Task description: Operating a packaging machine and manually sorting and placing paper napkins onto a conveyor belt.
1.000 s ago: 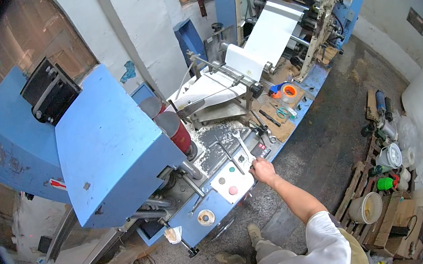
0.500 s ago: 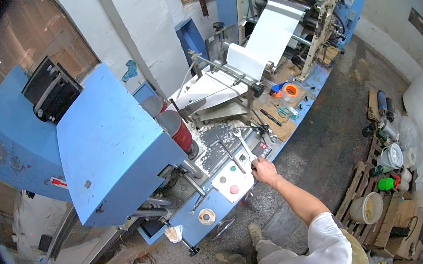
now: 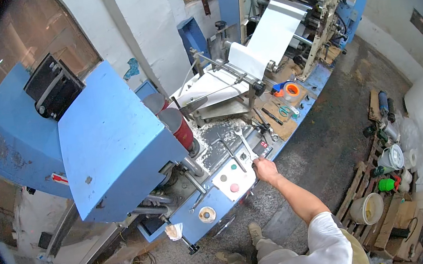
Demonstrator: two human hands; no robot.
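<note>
The right hand (image 3: 265, 168) is reaching out to the pale control panel (image 3: 238, 174) on the blue machine, knuckles up, fingers curled down at the panel's far right corner, right at the lower end of a long wrench (image 3: 246, 147) — it is too small here to tell whether the fingers are closed on the wrench handle or just pressing on the panel edge. The left hand is out of view altogether. Just left of the right hand, the panel is showing a green button (image 3: 234, 167), a grey one (image 3: 223, 177) and a pink one (image 3: 234, 187), all close together. Just beyond the fingertips a small red-lit display box (image 3: 262, 148) is sitting on the deck, and a bent metal bar (image 3: 228, 152) is lying beside the wrench on a surface dusted with white scraps. Further left and up from the hand, a dark red roller (image 3: 181, 130) is standing next to the big blue housing (image 3: 112, 145). Below the panel, toward the person, a round cream dial (image 3: 207, 215) is showing on the blue front. Well beyond the hand, a wide white paper web (image 3: 269, 39) is running down from the rollers, with an orange tape roll (image 3: 290, 91) and scissors (image 3: 284, 111) lying on cardboard. Off to the right of the arm, a wooden pallet (image 3: 360, 187) is carrying a white bucket (image 3: 369, 208) and a green bottle (image 3: 386, 184).
</note>
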